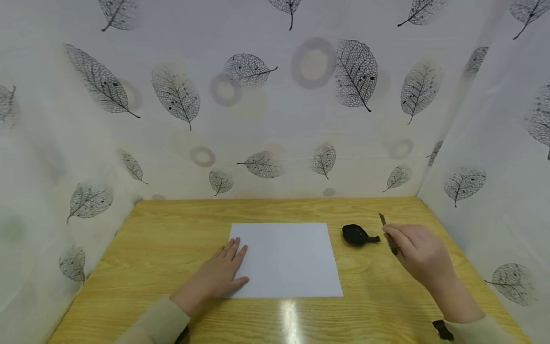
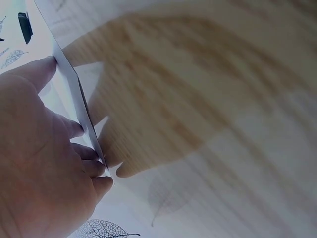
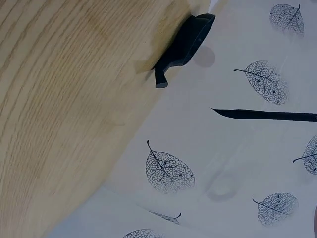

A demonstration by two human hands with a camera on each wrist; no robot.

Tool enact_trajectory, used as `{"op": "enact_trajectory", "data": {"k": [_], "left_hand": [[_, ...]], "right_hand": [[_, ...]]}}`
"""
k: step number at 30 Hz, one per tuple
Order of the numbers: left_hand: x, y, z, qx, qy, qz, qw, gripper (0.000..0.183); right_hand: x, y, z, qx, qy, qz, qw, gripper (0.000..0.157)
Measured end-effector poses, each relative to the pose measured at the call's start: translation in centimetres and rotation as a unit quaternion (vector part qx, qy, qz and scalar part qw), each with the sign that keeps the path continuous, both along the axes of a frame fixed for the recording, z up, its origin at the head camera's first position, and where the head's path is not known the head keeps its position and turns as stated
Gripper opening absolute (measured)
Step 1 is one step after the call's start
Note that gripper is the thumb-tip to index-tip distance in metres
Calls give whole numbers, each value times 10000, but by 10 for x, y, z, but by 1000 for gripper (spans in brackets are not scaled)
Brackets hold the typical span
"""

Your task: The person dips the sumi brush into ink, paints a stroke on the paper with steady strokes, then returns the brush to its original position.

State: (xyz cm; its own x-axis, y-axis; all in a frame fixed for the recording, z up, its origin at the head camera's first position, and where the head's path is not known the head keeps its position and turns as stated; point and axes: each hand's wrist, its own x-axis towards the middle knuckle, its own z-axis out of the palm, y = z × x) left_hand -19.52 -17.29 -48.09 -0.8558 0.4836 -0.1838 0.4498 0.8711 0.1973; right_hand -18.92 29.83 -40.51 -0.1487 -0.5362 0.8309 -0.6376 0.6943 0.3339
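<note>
A white sheet of paper lies on the wooden table. My left hand rests on its left edge, fingers straight and spread, thumb pointing to the right. In the left wrist view the fingertips of that hand lie along the paper's edge. To the right of the paper, my right hand is raised and pinches a slim dark brush between thumb and fingers. Its black pointed tip shows in the right wrist view. A small black dish with a short handle sits left of this hand.
The wood-grain table is walled in at the back and both sides by a white curtain printed with skeleton leaves. A bright light reflection lies on the table in front of the paper.
</note>
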Motion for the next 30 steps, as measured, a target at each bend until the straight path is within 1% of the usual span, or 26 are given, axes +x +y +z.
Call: {"op": "enact_trajectory", "data": {"k": [6, 12, 14, 19, 22, 25, 27, 30], "left_hand": [[0, 2, -1, -64, 25, -16, 10000, 85], [-1, 6, 0, -44, 29, -35, 10000, 84], [0, 8, 0, -52, 39, -49, 10000, 85], [1, 11, 0, -26, 36, -78, 10000, 85], [2, 13, 2, -20, 20, -86, 10000, 85], [2, 13, 3, -72, 23, -118, 9999, 85], [2, 13, 2, -112, 23, -140, 9998, 85], [1, 13, 1, -169, 40, -172, 9997, 84]], "right_hand": [[0, 4, -7, -551, -383, -433, 9968, 46], [2, 8, -18, -1201, -674, -721, 9878, 50], [2, 7, -22, -1422, -707, -771, 9843, 51], [-2, 3, -32, -1947, -815, -583, 9757, 52], [-3, 0, -39, -2188, -982, -621, 9688, 53], [-3, -1, -45, -2448, -1232, -647, 9595, 54], [-4, -1, -49, -2658, -1392, -594, 9521, 47], [-5, -1, -52, -2935, -1595, -613, 9406, 22]]}}
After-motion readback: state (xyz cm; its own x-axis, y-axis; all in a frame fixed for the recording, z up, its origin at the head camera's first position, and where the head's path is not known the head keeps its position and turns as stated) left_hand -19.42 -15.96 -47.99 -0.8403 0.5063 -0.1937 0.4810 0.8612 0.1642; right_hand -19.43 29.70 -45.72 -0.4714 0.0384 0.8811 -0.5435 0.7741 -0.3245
